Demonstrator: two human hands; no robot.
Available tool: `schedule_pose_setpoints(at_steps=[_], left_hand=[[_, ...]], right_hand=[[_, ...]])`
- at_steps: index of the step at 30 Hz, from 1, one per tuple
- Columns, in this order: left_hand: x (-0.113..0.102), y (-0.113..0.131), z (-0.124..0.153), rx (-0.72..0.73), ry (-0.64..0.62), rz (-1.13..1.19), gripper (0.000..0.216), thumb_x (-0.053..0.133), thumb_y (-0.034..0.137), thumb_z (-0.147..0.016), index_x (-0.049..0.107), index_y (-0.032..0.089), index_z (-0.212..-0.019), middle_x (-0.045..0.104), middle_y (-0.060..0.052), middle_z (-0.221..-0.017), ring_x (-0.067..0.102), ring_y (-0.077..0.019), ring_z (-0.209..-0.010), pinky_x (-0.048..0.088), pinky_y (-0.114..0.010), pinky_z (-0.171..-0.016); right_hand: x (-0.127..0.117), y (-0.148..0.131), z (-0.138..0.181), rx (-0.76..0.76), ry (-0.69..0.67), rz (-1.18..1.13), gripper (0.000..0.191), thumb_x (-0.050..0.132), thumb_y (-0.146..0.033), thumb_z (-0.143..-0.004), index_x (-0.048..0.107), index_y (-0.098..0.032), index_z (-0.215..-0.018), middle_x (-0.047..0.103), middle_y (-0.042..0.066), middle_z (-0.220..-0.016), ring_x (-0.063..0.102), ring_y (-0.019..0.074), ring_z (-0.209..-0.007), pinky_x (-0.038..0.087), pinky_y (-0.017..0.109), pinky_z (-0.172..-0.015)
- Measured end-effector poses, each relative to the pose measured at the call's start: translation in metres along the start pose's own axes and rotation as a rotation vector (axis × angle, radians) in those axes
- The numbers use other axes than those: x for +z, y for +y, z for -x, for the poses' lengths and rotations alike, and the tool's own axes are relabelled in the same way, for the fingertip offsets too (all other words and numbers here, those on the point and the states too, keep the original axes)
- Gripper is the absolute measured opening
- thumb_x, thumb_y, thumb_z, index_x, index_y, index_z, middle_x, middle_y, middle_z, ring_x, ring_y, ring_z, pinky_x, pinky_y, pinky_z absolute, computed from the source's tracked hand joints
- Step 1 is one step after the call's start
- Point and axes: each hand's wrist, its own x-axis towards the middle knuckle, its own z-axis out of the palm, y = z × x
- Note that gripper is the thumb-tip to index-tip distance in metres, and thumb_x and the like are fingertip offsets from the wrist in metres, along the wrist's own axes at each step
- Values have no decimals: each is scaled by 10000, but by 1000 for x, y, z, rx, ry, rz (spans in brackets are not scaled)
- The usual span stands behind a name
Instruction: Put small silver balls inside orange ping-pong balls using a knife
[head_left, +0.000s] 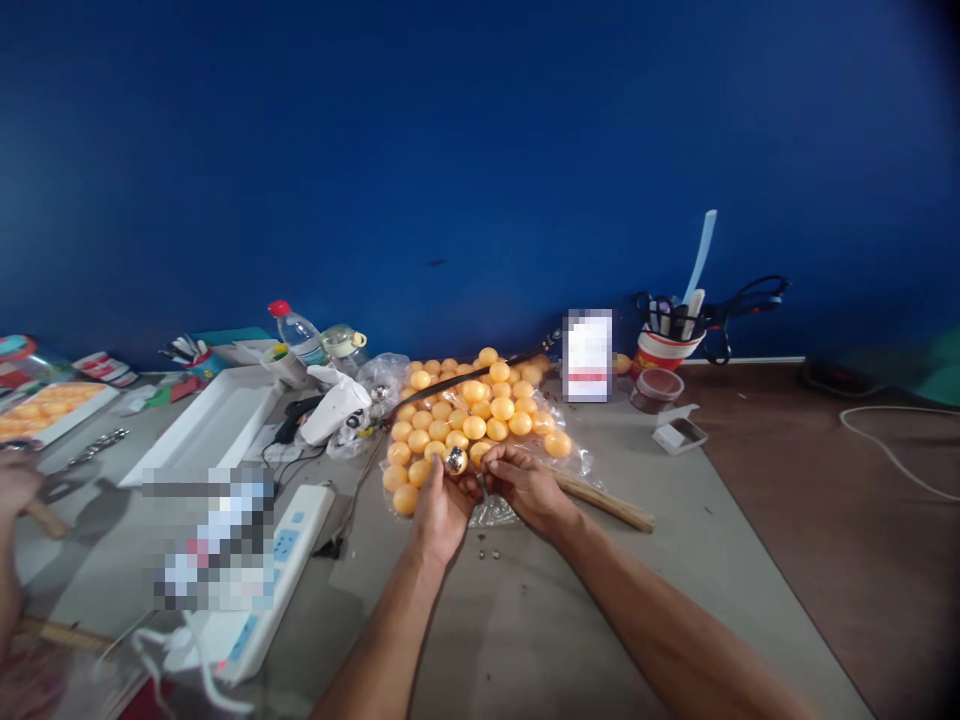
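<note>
My left hand (446,505) is closed around a small shiny silver ball (455,460), held up between thumb and fingers. Close beside it, my right hand (527,485) has its fingertips pinched together; whatever they hold is too small or hidden to make out. Behind both hands lies a spread of orange balls (474,428), like ping-pong balls, on a clear plastic bag (499,512). A wooden stick (611,503) points out from under my right hand. Two tiny metallic pieces (489,554) rest on the table below my hands.
To the left are a power strip (281,590), a white tray (214,425), a glue gun (330,410) and a bottle (296,330). A cup of tools (664,350) and a small open box (680,432) stand right. Another person's hand (16,490) is at far left.
</note>
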Motion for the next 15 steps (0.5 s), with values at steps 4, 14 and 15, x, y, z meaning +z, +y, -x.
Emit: schedule_pose_setpoints(at_steps=[4,14,15], left_hand=[[4,1,2,-9,15,13,316,745,425,-751,596,146,-748,620,-29,-646,514,-112,-515,438,-236,-506],[-1,-1,1,-5,-26,-30,304,783,372,-720,652,133,-855,657,-48,-746,565,-128,-595,477,-249,-561],[-1,-1,1,4,-36,-44,313,793,354,-709,659,140,-895,668,-53,-778,586,-140,-629,493,-261,-595]], right_hand=[[-1,0,-1,1,9,-8,277,859,-337,-594,656,-182,-699,582,-30,-629,489,105,-575,342,261,-589],[0,7,-2,-39,7,31,254,843,-324,-624,647,-185,-705,585,-26,-611,485,111,-564,367,272,-594],[0,8,-2,-45,8,36,250,841,-321,-626,648,-184,-706,591,-24,-613,487,112,-564,373,275,-597]])
